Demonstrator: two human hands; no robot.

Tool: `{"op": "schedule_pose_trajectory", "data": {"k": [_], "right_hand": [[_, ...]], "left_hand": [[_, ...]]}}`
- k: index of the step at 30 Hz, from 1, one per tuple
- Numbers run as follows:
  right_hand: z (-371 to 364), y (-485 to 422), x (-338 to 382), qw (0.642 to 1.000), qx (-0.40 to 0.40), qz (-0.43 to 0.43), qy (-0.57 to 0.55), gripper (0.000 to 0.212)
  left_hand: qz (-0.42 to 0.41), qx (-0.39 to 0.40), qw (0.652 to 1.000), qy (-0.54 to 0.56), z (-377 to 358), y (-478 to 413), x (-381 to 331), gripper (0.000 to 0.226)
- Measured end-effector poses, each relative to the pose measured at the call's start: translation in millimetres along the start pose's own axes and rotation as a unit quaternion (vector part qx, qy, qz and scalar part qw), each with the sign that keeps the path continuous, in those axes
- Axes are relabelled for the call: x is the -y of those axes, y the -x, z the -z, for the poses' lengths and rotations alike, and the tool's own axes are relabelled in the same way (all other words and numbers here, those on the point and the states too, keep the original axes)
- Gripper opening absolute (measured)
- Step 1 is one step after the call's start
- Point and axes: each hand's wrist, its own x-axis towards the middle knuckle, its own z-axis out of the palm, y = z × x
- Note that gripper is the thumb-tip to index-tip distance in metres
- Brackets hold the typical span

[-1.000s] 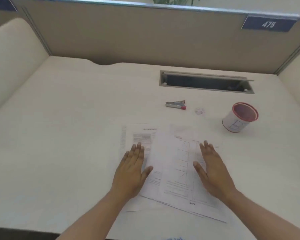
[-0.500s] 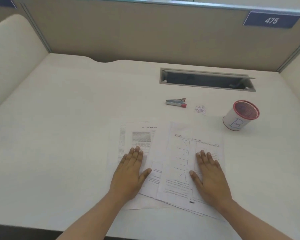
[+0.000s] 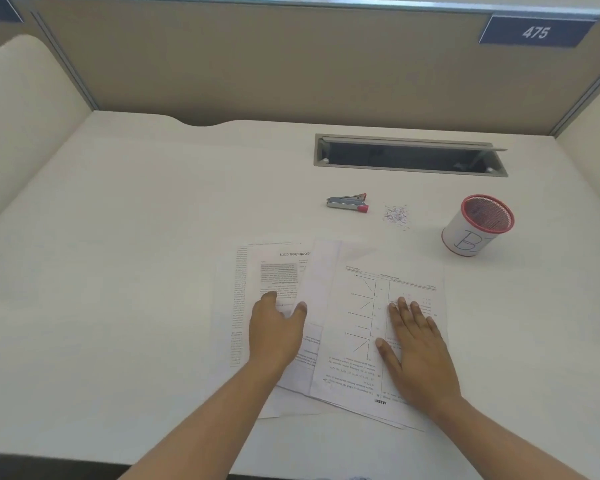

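Observation:
Several printed paper sheets (image 3: 357, 271) lie overlapping on the white desk (image 3: 118, 271), near its front edge. My right hand (image 3: 416, 351) rests flat on the top right sheet with the line diagrams, fingers straight and spread. On the left sheets (image 3: 243, 306) sits my left hand (image 3: 278, 330). Its fingers are bent with the tips down on the paper, and the thumb reaches to the edge of the middle sheet. Whether it pinches a sheet is hidden.
A small grey stapler with a red end (image 3: 347, 203) lies behind the papers, and a little heap of loose staples (image 3: 396, 214) is to its right. A white mesh cup with a red rim (image 3: 478, 225) stands at right. An open cable slot (image 3: 409, 155) and partition walls bound the desk.
My right hand came down flat onto the right sheet. My left hand slid slightly forward and its fingers went from straight to bent. The view shifted a little.

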Motion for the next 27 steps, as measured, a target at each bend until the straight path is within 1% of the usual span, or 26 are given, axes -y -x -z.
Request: {"op": "schedule_pose_trajectory", "data": {"k": [6, 14, 16, 19, 20, 24, 27], "right_hand": [[0, 0, 0, 1.0, -0.003, -0.001, -0.011, 0.074], [0, 0, 0, 1.0, 0.003, -0.005, -0.011, 0.074], [0, 0, 0, 1.0, 0.004, -0.005, -0.011, 0.074], [1, 0, 0, 1.0, 0.006, -0.007, -0.014, 0.074], [1, 0, 0, 1.0, 0.007, -0.007, -0.015, 0.074], [1, -2, 3, 0.999, 0.021, -0.012, -0.026, 0.077], [2, -4, 13, 0.997, 0.036, -0.008, -0.062, 0.079]], "left_hand": [[0.048, 0.021, 0.998, 0.031, -2, -8, -11, 0.069], [0.066, 0.057, 0.996, 0.02, -6, -9, -21, 0.065], [0.072, 0.065, 0.995, 0.013, -7, -10, -24, 0.056], [0.041, 0.096, 0.994, -0.003, -6, -9, -28, 0.023], [0.026, 0.105, 0.994, -0.016, -6, -8, -28, 0.018], [-0.003, 0.12, 0.989, -0.084, -8, -4, -27, 0.019], [-0.019, 0.135, 0.987, -0.086, -13, 1, -27, 0.018]]}}
